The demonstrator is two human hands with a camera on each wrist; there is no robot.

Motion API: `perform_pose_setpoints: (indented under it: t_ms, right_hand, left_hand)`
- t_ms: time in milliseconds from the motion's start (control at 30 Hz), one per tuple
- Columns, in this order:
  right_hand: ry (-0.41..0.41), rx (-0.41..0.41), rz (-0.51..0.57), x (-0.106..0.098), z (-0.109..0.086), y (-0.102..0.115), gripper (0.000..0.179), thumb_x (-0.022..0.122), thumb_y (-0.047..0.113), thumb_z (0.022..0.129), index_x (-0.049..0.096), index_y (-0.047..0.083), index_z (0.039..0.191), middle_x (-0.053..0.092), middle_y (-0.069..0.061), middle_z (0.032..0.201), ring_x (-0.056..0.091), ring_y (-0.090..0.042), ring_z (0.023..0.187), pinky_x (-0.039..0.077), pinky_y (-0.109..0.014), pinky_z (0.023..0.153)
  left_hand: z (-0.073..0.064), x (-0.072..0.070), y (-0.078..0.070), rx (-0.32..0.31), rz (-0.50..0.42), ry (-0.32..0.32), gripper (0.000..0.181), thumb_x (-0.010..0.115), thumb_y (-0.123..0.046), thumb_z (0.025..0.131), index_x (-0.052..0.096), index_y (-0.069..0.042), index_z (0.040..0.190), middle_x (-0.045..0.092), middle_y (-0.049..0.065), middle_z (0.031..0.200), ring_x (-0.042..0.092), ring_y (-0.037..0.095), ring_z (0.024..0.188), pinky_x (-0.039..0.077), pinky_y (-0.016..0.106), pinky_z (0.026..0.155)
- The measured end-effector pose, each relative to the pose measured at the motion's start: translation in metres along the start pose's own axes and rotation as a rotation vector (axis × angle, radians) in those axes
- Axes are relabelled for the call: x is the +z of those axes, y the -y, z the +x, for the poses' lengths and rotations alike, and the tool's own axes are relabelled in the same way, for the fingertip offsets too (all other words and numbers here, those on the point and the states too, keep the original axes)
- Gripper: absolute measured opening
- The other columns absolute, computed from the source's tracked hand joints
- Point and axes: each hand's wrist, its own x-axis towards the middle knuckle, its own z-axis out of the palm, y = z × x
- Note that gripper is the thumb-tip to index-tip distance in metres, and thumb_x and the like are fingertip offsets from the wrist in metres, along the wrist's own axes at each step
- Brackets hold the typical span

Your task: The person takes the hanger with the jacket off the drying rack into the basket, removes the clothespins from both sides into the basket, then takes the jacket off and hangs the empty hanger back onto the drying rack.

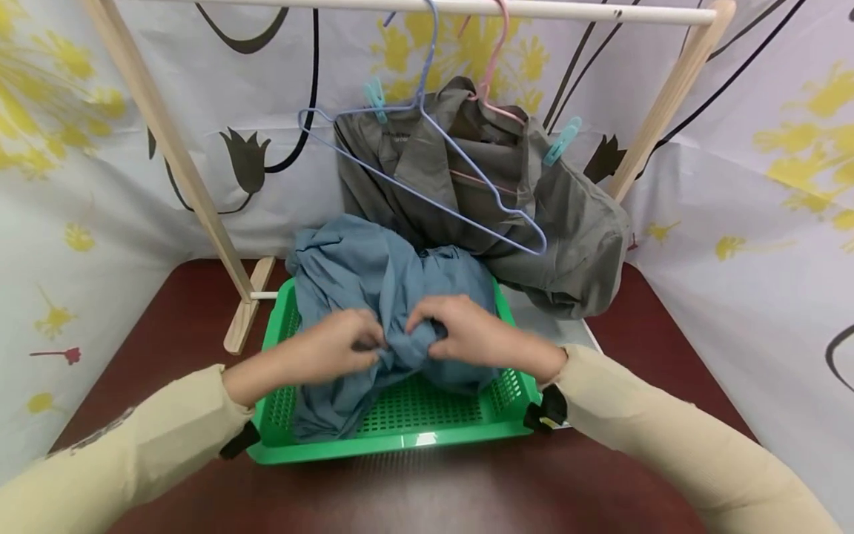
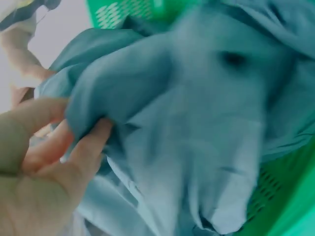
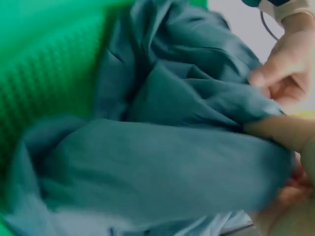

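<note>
A crumpled blue-grey cloth garment (image 1: 360,259) lies heaped in a green plastic basket (image 1: 394,443). My left hand (image 1: 336,345) pinches a fold near its middle; in the left wrist view the thumb and fingers (image 2: 91,142) close on the fabric. A short way to the right, my right hand (image 1: 467,334) grips another bunched part, with its fingers curled round the cloth. In the right wrist view a wide flap of the garment (image 3: 167,167) hangs from that hand. Which part of the garment each hand holds cannot be made out.
A wooden rack with a white rail (image 1: 567,9) stands over the basket. From it hang an empty blue hanger (image 1: 467,152) and a grey garment (image 1: 574,230) on a pink hanger (image 1: 494,52), with turquoise clothespins (image 1: 563,141) nearby. Beneath lies the dark red table (image 1: 467,489).
</note>
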Motion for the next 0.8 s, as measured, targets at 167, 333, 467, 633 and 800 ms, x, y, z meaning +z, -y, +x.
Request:
perform_pose_setpoints:
  t_ms: [167, 333, 467, 633, 800]
  right_hand:
    - [0.274, 0.032, 0.095, 0.016, -0.019, -0.006, 0.032, 0.068, 0.003, 0.08, 0.064, 0.009, 0.111, 0.059, -0.002, 0.112, 0.053, -0.013, 0.104, 0.042, -0.026, 0.085]
    - [0.476, 0.045, 0.099, 0.027, -0.029, -0.014, 0.038, 0.067, 0.0, 0.079, 0.062, 0.006, 0.117, 0.058, -0.003, 0.117, 0.05, -0.014, 0.112, 0.04, -0.024, 0.091]
    - [0.621, 0.021, 0.098, 0.033, -0.032, -0.019, 0.04, 0.064, -0.004, 0.079, 0.062, 0.004, 0.117, 0.058, -0.005, 0.117, 0.049, -0.013, 0.113, 0.038, -0.022, 0.091]
    - [0.716, 0.007, 0.124, 0.035, -0.032, -0.021, 0.038, 0.059, -0.004, 0.082, 0.061, 0.002, 0.119, 0.057, -0.005, 0.119, 0.048, -0.01, 0.114, 0.038, -0.02, 0.091]
    - [0.716, 0.046, 0.194, 0.028, -0.031, -0.022, 0.032, 0.059, 0.005, 0.088, 0.059, 0.002, 0.12, 0.057, -0.004, 0.121, 0.049, -0.009, 0.112, 0.04, -0.022, 0.09]
  left_hand:
    - [-0.007, 0.02, 0.009, 0.024, 0.019, 0.279, 0.03, 0.05, 0.01, 0.077, 0.063, 0.007, 0.103, 0.056, 0.009, 0.099, 0.052, 0.019, 0.092, 0.046, 0.029, 0.077]
    - [-0.007, 0.037, 0.015, 0.062, -0.033, 0.518, 0.024, 0.043, 0.017, 0.069, 0.051, -0.005, 0.066, 0.036, -0.006, 0.063, 0.029, 0.005, 0.056, 0.028, 0.02, 0.054]
    - [-0.007, 0.047, 0.015, -0.013, -0.008, 0.654, 0.033, 0.04, 0.02, 0.071, 0.045, -0.011, 0.061, 0.026, -0.007, 0.058, 0.02, 0.006, 0.053, 0.024, 0.02, 0.052]
    - [-0.003, 0.046, 0.012, -0.022, 0.009, 0.755, 0.036, 0.035, 0.023, 0.069, 0.042, -0.011, 0.058, 0.02, -0.005, 0.056, 0.017, 0.007, 0.051, 0.023, 0.02, 0.049]
    - [-0.001, 0.039, 0.007, -0.005, -0.056, 0.742, 0.035, 0.036, 0.021, 0.072, 0.035, -0.012, 0.059, 0.02, -0.006, 0.059, 0.017, 0.007, 0.052, 0.023, 0.021, 0.05]
